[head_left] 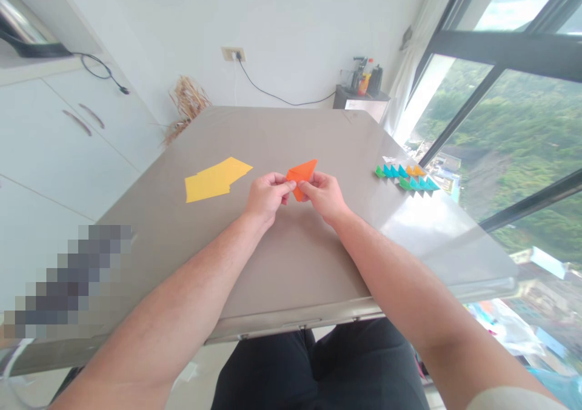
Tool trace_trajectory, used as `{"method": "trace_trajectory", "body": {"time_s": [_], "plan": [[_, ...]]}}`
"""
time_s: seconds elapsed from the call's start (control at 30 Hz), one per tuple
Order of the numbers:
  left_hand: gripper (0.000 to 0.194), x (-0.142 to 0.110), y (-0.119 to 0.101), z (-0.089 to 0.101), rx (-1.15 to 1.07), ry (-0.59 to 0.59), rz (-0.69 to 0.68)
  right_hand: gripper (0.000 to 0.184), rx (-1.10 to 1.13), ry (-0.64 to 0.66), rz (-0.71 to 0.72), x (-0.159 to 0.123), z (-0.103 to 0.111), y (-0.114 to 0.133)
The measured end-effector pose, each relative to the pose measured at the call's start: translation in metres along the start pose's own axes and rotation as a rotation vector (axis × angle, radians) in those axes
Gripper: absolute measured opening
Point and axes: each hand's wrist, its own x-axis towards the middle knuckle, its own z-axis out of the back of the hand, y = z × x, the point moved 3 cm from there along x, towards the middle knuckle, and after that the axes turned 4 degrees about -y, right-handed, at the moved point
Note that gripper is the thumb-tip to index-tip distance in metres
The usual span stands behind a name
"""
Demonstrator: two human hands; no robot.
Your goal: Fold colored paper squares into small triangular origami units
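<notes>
A folded orange paper [305, 168] was held over the middle of the table [291, 132], pinched at its lower left by the thumb and fingers of the left hand [268, 194] and at its lower right by those of the right hand [326, 194]. Its lower part was partly covered by the fingers. Overlapping yellow sheets [211, 181] were spread to the left; to the right, small folded paper pieces [402, 172] in green, blue and orange were arranged in 2 rows near the window [513, 119]. Something at the table's left edge was hidden by a pixelated patch [68, 289]. Beyond the table, dried stalks [185, 108], a wall socket [233, 54] with 2 plugs and an orange bottle [364, 84] were seen; the bottle's label could not be read.
</notes>
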Motion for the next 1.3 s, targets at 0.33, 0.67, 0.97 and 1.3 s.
{"method": "trace_trajectory", "body": {"time_s": [0.33,0.67,0.97,1.3], "plan": [[0.013,0.001,0.002,0.000,-0.141,0.050,0.065,0.015,0.033,0.010,-0.012,0.002,0.002,-0.002],[0.015,-0.002,0.000,-0.001,-0.024,-0.007,-0.059,0.011,0.025,0.001,-0.021,0.001,0.002,-0.001],[0.017,-0.002,0.000,-0.003,-0.098,0.014,-0.025,0.009,0.041,0.006,-0.024,0.002,0.005,-0.002],[0.022,-0.005,0.004,-0.007,0.202,0.215,-0.046,0.007,0.038,-0.065,-0.021,0.002,0.010,0.000]]}}
